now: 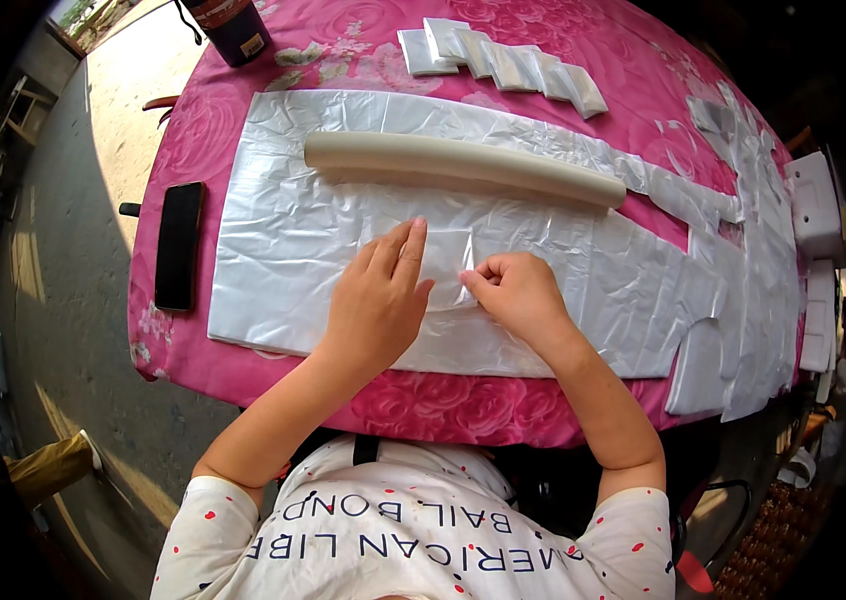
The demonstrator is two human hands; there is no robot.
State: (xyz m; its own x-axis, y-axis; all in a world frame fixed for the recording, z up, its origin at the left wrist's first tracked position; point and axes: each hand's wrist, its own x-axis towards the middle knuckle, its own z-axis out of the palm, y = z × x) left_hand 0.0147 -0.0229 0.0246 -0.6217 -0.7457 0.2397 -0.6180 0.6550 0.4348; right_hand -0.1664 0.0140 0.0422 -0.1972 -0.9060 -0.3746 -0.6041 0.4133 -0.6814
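White plastic bags [283,240] lie in a flat stack in front of me. On top, between my hands, is a partly folded white plastic bag [448,258]. My left hand [378,285] lies flat with its fingers stretched over the left part of this bag. With thumb and forefinger, my right hand [508,290] pinches its right edge, which stands up a little. Beyond my hands a long beige tube [463,168] rests across the stack, tilting down to the right.
Several small folded packets [513,65] overlap in a row at the far side. A black phone [179,246] lies at the left, with a dark container [228,30] behind it. Loose plastic bags [733,290] spread over the right side of the pink tablecloth [463,408].
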